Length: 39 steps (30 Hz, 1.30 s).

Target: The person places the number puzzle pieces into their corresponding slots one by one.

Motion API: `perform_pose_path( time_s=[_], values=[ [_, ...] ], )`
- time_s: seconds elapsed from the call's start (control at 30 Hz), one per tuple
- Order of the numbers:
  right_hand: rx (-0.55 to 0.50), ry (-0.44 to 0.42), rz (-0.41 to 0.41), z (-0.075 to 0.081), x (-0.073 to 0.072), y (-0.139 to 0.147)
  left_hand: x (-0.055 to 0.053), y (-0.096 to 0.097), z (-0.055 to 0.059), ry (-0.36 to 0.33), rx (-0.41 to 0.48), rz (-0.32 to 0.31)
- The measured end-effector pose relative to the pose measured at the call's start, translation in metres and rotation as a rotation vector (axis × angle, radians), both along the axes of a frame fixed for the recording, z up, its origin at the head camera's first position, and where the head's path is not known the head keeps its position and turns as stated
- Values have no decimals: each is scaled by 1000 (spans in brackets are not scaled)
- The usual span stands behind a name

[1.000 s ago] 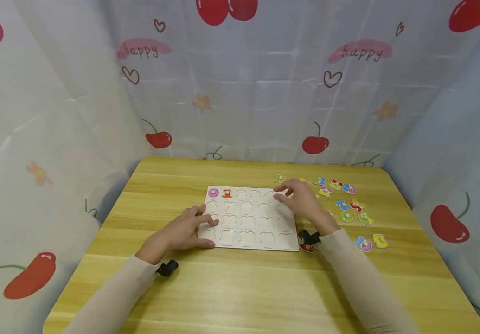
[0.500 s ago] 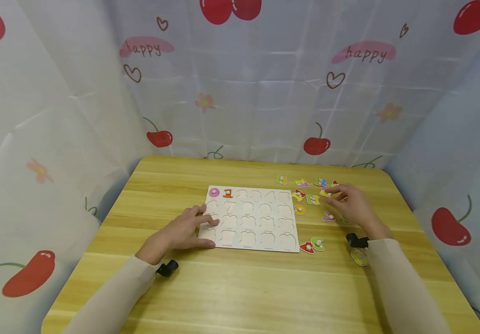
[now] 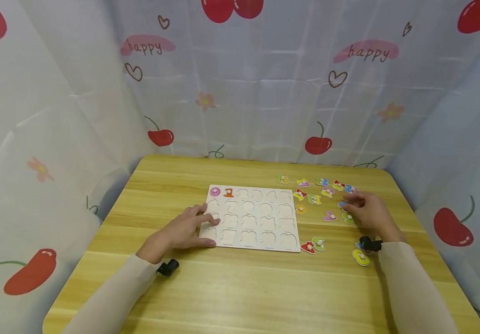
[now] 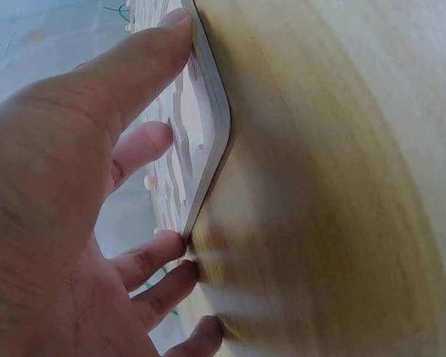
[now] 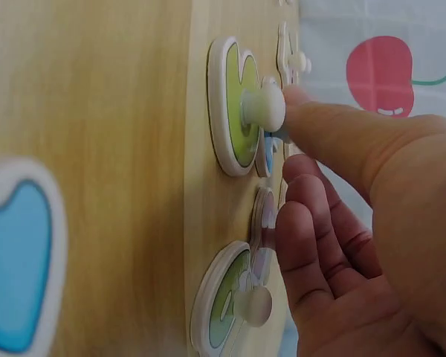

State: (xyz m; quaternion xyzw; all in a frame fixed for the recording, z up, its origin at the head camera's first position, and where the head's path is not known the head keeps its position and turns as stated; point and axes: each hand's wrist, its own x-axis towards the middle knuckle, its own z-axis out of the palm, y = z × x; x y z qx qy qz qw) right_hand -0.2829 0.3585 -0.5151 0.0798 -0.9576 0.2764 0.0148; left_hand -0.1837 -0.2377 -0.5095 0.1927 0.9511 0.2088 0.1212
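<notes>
A white puzzle board [image 3: 248, 236] with cut-out recesses lies mid-table. In its top row sit a pink ring-shaped 0 piece [image 3: 214, 191] and an orange number 1 piece [image 3: 229, 192]. My left hand [image 3: 183, 227] rests at the board's left edge, thumb near the front corner, fingers spread. In the left wrist view, the thumb tip [image 4: 175, 18] touches the board. My right hand [image 3: 369, 211] is over the loose pieces, thumb and fingers apart, beside a blue piece [image 3: 342, 204]. In the right wrist view, a green piece [image 5: 241, 141] with a white knob stands close to the fingers; the blue piece is mostly hidden.
Several loose number pieces lie right of the board, including a purple piece [image 3: 329, 216], a red triangular piece [image 3: 308, 247] and a yellow oval piece [image 3: 361, 257]. The wooden table [image 3: 231, 292] ends at a cherry-patterned curtain [image 3: 256, 111].
My right hand has moved from over the board's upper right to the loose pieces, then slightly farther right. My left hand has stayed at the board's left edge.
</notes>
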Motion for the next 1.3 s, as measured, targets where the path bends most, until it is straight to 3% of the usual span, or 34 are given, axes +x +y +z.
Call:
perform_pose_path(
  time_s=[0.3,0.5,0.77,1.1,1.3],
  values=[
    [43,-15,-16,-1,-1,-1,0,0,0,3,3,-2],
    [67,36,-7,-3,-2,1,0,0,-1,0,1,0],
    [24,66,-10,0,-1,-4,1,1,1,-2,5,-2],
    [-13,142,2,14,0,-34,-1,0,1,-10,9,2],
    [-37,121,50,20,-4,-62,-1,0,1,-9,-5,-6]
  ],
)
